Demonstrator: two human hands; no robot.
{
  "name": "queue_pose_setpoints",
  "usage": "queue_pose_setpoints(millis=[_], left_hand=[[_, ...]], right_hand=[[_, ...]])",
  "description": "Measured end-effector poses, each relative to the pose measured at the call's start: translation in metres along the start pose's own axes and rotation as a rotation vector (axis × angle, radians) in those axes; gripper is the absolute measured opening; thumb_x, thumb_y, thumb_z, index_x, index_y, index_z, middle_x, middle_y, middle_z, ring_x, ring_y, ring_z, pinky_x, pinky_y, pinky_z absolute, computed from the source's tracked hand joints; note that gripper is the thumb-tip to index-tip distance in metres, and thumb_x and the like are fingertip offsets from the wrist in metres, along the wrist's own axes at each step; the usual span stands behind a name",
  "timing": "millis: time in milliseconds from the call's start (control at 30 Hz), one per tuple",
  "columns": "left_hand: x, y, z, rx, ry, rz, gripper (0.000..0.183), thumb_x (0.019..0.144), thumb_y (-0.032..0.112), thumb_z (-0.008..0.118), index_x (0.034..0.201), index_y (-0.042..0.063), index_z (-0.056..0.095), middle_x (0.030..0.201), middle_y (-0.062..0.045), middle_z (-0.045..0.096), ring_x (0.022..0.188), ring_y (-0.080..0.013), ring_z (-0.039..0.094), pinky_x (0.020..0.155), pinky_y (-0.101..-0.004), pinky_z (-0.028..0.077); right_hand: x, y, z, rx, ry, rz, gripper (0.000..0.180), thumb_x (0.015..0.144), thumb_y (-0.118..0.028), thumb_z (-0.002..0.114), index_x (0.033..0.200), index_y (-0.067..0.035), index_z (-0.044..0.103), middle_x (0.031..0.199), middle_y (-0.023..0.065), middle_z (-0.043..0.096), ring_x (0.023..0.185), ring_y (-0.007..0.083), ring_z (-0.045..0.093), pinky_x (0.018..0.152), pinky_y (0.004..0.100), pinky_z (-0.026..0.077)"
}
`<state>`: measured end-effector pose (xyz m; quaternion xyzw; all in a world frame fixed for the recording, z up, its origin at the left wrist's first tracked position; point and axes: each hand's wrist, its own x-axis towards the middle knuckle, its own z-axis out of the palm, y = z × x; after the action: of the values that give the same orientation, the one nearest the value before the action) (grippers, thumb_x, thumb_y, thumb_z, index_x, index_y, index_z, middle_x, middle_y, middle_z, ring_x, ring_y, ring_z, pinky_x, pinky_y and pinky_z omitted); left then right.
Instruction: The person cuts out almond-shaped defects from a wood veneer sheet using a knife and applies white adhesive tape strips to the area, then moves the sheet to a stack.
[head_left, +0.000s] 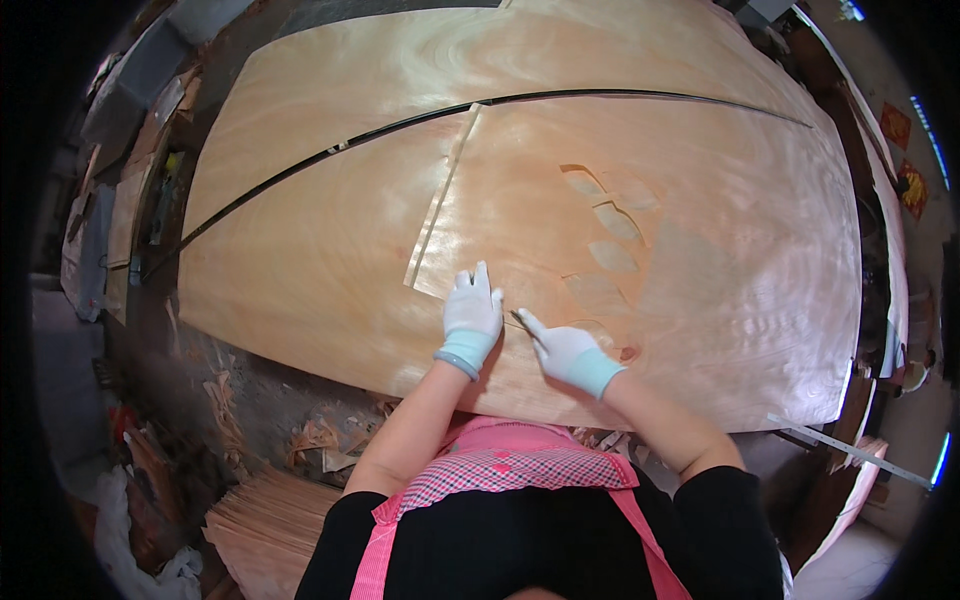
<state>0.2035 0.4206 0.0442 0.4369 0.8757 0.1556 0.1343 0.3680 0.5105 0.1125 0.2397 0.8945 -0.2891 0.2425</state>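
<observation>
A large sheet of wood veneer (300, 247) spreads before me, with a smaller veneer piece (517, 187) lying over part of it. My left hand (471, 304), in a white glove, rests flat on the veneer near the smaller piece's lower left corner. It holds nothing. In my right hand (559, 345), also gloved, is a small dark-bladed cutting tool (516, 318), its tip down on the veneer just right of my left hand. Its handle is hidden by the fingers. Several leaf-shaped cutouts (613, 256) show right of and beyond my hands.
A long thin dark strip (420, 118) curves across the sheet beyond my hands. A metal ruler (847, 446) juts past the sheet's near right edge. Stacked veneer sheets (262, 517) stand at my lower left, near veneer scraps (322, 439) on the floor.
</observation>
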Motion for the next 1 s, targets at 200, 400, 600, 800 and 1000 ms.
queue_pose_setpoints(millis=[200,400,600,800,1000], left_hand=[[0.003,0.021,-0.036,0.138,-0.14,-0.081,0.081,0.082,0.05,0.071,0.144,0.006,0.041,0.121,-0.013,0.053,0.11,-0.0283,0.056,0.088,-0.0401,0.048],[0.009,0.011,-0.037,0.034,-0.102,-0.176,0.094,0.074,0.056,0.076,0.146,0.007,0.039,0.127,-0.015,0.051,0.115,-0.0293,0.052,0.095,-0.0403,0.045],[0.013,0.009,-0.036,-0.05,-0.084,-0.173,0.1,0.066,0.053,0.082,0.143,0.005,0.041,0.126,-0.02,0.05,0.115,-0.0343,0.051,0.099,-0.0415,0.043],[0.014,0.019,-0.04,0.065,-0.139,-0.124,0.083,0.075,0.044,0.076,0.145,0.012,0.043,0.134,-0.017,0.048,0.113,-0.0315,0.053,0.092,-0.0423,0.045],[0.006,0.035,-0.022,0.303,-0.188,0.15,0.063,0.084,0.017,0.059,0.146,0.025,0.045,0.152,-0.014,0.04,0.103,-0.026,0.056,0.083,-0.0398,0.045]], right_hand=[[-0.012,0.075,-0.098,-0.569,-0.192,-0.259,0.066,0.087,-0.017,0.056,0.146,-0.039,0.039,0.08,0.0118,0.066,0.07,0.0338,0.066,0.06,0.0414,0.05],[0.02,0.089,-0.105,-0.425,0.18,-0.647,0.068,0.084,-0.008,0.057,0.143,-0.038,0.044,0.081,0.01,0.062,0.072,0.0318,0.063,0.062,0.0423,0.049],[0.081,0.02,-0.087,-0.556,0.196,-0.685,0.052,0.087,-0.017,0.06,0.134,-0.035,0.052,0.078,0.0101,0.06,0.073,0.029,0.062,0.066,0.0415,0.048],[0.055,0.048,-0.101,-0.625,0.032,-0.323,0.058,0.089,-0.017,0.058,0.141,-0.037,0.044,0.081,0.0108,0.063,0.075,0.0291,0.065,0.067,0.0418,0.049],[0.013,0.048,-0.054,-0.38,0.2,-0.152,0.071,0.087,-0.015,0.056,0.152,-0.025,0.03,0.08,0.0163,0.067,0.071,0.0343,0.067,0.063,0.0456,0.051]])
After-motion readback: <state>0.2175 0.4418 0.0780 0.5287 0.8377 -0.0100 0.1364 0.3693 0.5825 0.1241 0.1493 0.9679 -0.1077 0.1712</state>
